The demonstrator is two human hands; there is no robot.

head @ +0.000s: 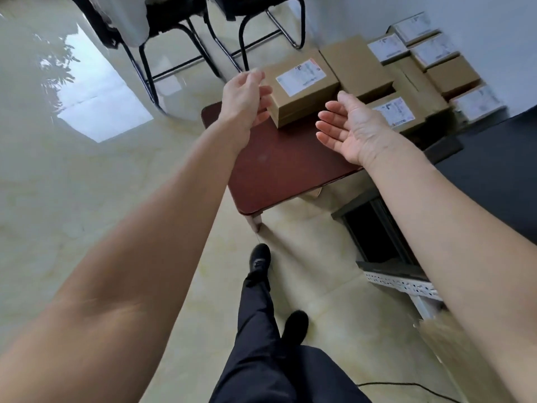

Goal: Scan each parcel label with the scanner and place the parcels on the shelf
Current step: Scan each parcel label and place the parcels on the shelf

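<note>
Labelled parcel [302, 93] on table [276, 170], between both hands, left hand [247, 97] touching, right hand [353, 130] apart, fingers spread

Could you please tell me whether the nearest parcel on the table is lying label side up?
Yes. The nearest parcel lies flat on the table, its white label facing up.

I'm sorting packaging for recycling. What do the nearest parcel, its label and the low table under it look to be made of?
Nearest parcel: plain brown cardboard, matte, with crisp folded edges.
Label: white printed paper, probably a stuck-on sticker; it lies flat on the top face, its print too small to read.
Low table: reddish-brown top with a soft sheen, probably varnished wood or a wood-look laminate; which one cannot be told.
</note>
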